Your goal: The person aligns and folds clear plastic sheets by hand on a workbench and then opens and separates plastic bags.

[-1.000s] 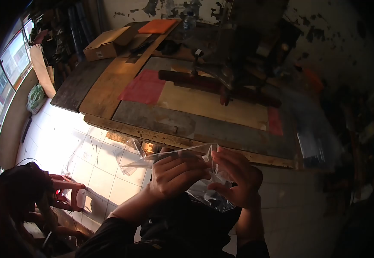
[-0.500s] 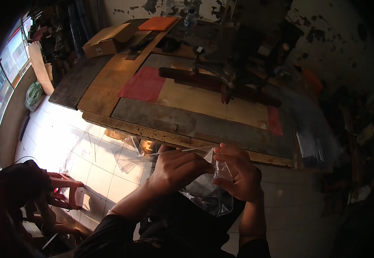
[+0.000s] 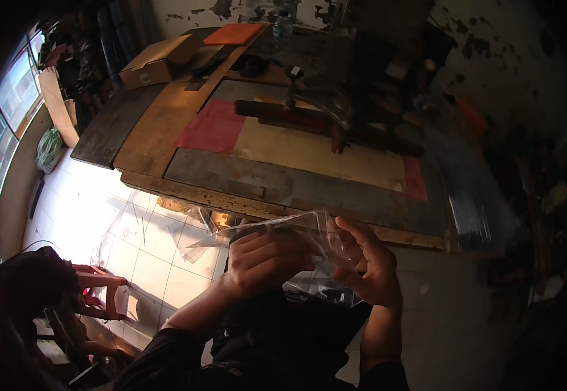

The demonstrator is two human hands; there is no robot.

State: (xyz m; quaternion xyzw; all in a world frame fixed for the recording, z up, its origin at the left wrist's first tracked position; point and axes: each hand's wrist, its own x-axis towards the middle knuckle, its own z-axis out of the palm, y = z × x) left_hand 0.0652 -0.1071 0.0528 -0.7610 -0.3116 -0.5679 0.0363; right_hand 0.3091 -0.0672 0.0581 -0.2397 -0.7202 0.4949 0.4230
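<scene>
A clear plastic bag [image 3: 319, 228] is spread out in front of my body, just below the worktable's front edge. My left hand [image 3: 267, 260] is closed on the film, with its fingers curled and knuckles up. To the right, my right hand [image 3: 371, 270] has its thumb and index finger apart, and the plastic lies against its fingers. The lower part of the bag hangs between the two hands, partly hidden by them.
A worktable [image 3: 231, 171] carries a dark clamp-like bar [image 3: 296, 114], a cardboard box [image 3: 156, 62], an orange sheet [image 3: 234, 34] and a bottle [image 3: 283, 23]. Plastic sheets [image 3: 479, 218] hang at its right. A person [image 3: 36, 280] is beside a red stool [image 3: 104, 287] at lower left.
The bag's upper part has spread wider between my hands. My right hand's thumb and index finger have moved apart, and my left fingers have curled in. The view has shifted slightly.
</scene>
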